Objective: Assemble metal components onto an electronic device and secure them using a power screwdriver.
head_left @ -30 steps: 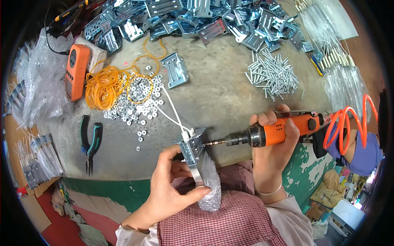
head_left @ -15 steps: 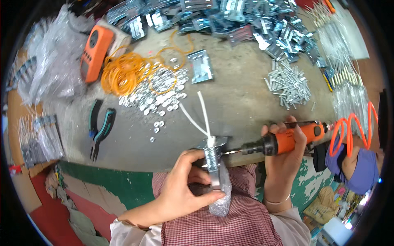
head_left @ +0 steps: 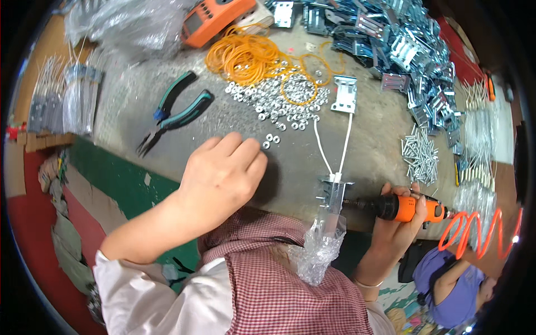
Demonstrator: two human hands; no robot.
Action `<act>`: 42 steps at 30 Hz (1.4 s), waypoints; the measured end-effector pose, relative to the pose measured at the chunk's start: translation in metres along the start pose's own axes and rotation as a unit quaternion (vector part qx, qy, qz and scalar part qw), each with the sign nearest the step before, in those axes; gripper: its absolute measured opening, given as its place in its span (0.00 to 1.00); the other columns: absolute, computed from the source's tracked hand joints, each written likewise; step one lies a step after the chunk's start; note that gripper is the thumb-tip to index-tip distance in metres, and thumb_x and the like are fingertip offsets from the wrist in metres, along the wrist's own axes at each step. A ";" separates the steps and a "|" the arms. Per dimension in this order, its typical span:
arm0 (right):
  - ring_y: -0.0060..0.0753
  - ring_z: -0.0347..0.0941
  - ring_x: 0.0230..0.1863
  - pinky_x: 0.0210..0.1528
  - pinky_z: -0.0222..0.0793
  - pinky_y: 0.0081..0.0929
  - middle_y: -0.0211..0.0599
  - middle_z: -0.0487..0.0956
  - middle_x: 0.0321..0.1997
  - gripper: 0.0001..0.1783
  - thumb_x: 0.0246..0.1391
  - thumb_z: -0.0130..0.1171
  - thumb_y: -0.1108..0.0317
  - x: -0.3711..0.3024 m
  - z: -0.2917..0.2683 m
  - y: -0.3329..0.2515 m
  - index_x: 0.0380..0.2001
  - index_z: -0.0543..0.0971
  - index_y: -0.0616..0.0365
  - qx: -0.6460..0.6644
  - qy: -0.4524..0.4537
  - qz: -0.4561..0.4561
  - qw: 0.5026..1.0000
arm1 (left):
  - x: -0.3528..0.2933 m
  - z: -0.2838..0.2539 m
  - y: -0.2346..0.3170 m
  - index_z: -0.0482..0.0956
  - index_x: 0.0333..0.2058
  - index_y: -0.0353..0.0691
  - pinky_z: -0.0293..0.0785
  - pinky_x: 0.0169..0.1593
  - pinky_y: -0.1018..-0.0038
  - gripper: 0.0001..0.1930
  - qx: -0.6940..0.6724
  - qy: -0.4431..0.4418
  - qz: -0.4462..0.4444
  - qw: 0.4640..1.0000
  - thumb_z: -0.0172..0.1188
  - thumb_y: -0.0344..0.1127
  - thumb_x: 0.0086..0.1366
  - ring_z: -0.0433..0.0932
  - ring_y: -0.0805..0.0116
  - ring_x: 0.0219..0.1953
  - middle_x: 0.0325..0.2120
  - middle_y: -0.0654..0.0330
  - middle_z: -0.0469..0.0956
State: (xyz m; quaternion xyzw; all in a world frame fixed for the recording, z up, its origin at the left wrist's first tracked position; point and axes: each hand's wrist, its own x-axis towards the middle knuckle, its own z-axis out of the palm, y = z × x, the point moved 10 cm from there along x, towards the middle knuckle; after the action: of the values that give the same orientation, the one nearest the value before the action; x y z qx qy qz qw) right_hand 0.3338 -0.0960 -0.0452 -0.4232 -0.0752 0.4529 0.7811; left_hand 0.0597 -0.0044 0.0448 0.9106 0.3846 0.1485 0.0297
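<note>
My right hand (head_left: 397,228) is wrapped round an orange and black power screwdriver (head_left: 410,208), held level. Its dark tip points left at a metal bracket assembly (head_left: 331,195) at the table's front edge. Two white wires (head_left: 347,144) run up from the assembly, and clear plastic wrap (head_left: 317,254) hangs from its lower end over my apron. Off to the left, my left hand (head_left: 226,172) is closed, knuckles up, just below several loose silvery nuts (head_left: 271,138). Its fingertips are hidden, so I cannot see what is in them.
Pliers (head_left: 177,109) lie left of the nut pile (head_left: 279,100) and orange rubber bands (head_left: 240,58). Metal brackets (head_left: 391,47) are heaped behind; screws (head_left: 420,155) lie to the right. A red coiled hose (head_left: 474,231) trails from the screwdriver. Another person (head_left: 451,287) is at lower right.
My left hand has let go of the bracket assembly and moved up and left toward the nuts. The view has shifted, and the screwdriver remains beside the assembly.
</note>
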 end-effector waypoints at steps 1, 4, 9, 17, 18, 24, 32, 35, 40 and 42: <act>0.32 0.71 0.40 0.57 0.61 0.45 0.34 0.73 0.32 0.17 0.61 0.50 0.59 0.001 0.002 -0.002 0.47 0.66 0.57 0.015 -0.016 -0.008 1.000 | 0.002 0.003 0.007 0.75 0.27 0.38 0.69 0.28 0.69 0.09 -0.007 -0.014 0.036 0.999 0.56 0.30 0.43 0.71 0.63 0.25 0.23 0.61 0.69; 0.32 0.72 0.40 0.59 0.59 0.46 0.34 0.74 0.33 0.16 0.61 0.51 0.59 0.002 0.005 0.000 0.46 0.66 0.56 0.019 -0.033 0.006 0.999 | 0.001 0.016 0.023 0.75 0.27 0.38 0.70 0.28 0.69 0.08 -0.203 0.014 0.019 0.979 0.61 0.29 0.44 0.71 0.63 0.27 0.23 0.62 0.69; 0.32 0.72 0.40 0.61 0.57 0.46 0.35 0.75 0.33 0.15 0.61 0.51 0.60 0.003 0.005 0.002 0.46 0.66 0.56 0.027 -0.044 0.013 0.999 | -0.004 0.042 0.032 0.77 0.26 0.40 0.70 0.27 0.70 0.09 -0.306 0.089 -0.050 0.947 0.66 0.27 0.44 0.70 0.63 0.27 0.24 0.63 0.70; 0.31 0.71 0.42 0.61 0.57 0.46 0.34 0.73 0.33 0.15 0.61 0.51 0.60 0.003 0.004 0.001 0.45 0.66 0.55 0.034 -0.046 0.013 0.998 | -0.006 0.040 0.036 0.77 0.26 0.42 0.68 0.26 0.70 0.10 -0.273 0.129 -0.049 0.952 0.67 0.30 0.42 0.69 0.64 0.26 0.23 0.63 0.67; 0.31 0.70 0.42 0.61 0.57 0.46 0.34 0.73 0.33 0.15 0.60 0.52 0.60 0.003 0.005 0.000 0.45 0.67 0.55 0.027 -0.050 0.009 0.998 | -0.006 0.040 0.037 0.77 0.26 0.42 0.68 0.26 0.70 0.10 -0.274 0.128 -0.047 0.952 0.67 0.30 0.42 0.69 0.64 0.26 0.23 0.63 0.67; 0.31 0.70 0.41 0.61 0.56 0.46 0.33 0.74 0.33 0.15 0.60 0.52 0.59 0.004 0.004 0.000 0.45 0.67 0.55 0.019 -0.051 0.004 0.999 | -0.005 0.030 0.055 0.77 0.28 0.41 0.68 0.26 0.71 0.09 -0.199 0.117 0.028 0.973 0.59 0.32 0.44 0.69 0.65 0.28 0.25 0.63 0.68; 0.32 0.71 0.40 0.60 0.59 0.48 0.34 0.74 0.33 0.16 0.61 0.50 0.59 0.002 0.001 -0.002 0.47 0.67 0.57 -0.002 -0.017 -0.014 1.000 | 0.003 0.030 0.058 0.76 0.26 0.40 0.69 0.28 0.70 0.08 -0.197 0.048 0.045 0.978 0.59 0.32 0.43 0.70 0.64 0.29 0.26 0.63 0.68; 0.33 0.71 0.41 0.60 0.59 0.48 0.36 0.73 0.34 0.17 0.62 0.49 0.59 -0.001 0.006 -0.003 0.48 0.66 0.58 0.001 -0.018 -0.023 1.000 | 0.006 0.037 0.045 0.75 0.24 0.39 0.68 0.28 0.69 0.08 -0.252 0.063 -0.014 0.966 0.62 0.29 0.41 0.70 0.63 0.28 0.25 0.62 0.68; 0.34 0.71 0.41 0.60 0.60 0.48 0.36 0.73 0.35 0.18 0.62 0.48 0.59 -0.003 0.010 -0.002 0.50 0.66 0.59 0.012 -0.012 -0.011 1.000 | 0.005 0.041 0.046 0.75 0.23 0.39 0.67 0.27 0.68 0.10 -0.276 0.078 -0.026 0.958 0.66 0.25 0.38 0.69 0.61 0.26 0.24 0.60 0.68; 0.34 0.71 0.41 0.60 0.61 0.48 0.36 0.73 0.35 0.18 0.62 0.48 0.59 -0.003 0.010 -0.002 0.49 0.66 0.59 0.013 -0.003 -0.009 1.000 | 0.003 0.041 0.046 0.75 0.23 0.39 0.66 0.27 0.68 0.11 -0.266 0.085 -0.023 0.960 0.66 0.25 0.38 0.69 0.61 0.26 0.23 0.60 0.68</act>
State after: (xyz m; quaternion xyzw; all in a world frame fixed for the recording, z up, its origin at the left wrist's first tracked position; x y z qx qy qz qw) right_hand 0.3280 -0.0928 -0.0367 -0.4107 -0.0757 0.4479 0.7905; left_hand 0.1052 -0.0321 0.0142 0.8445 0.3532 0.3219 0.2418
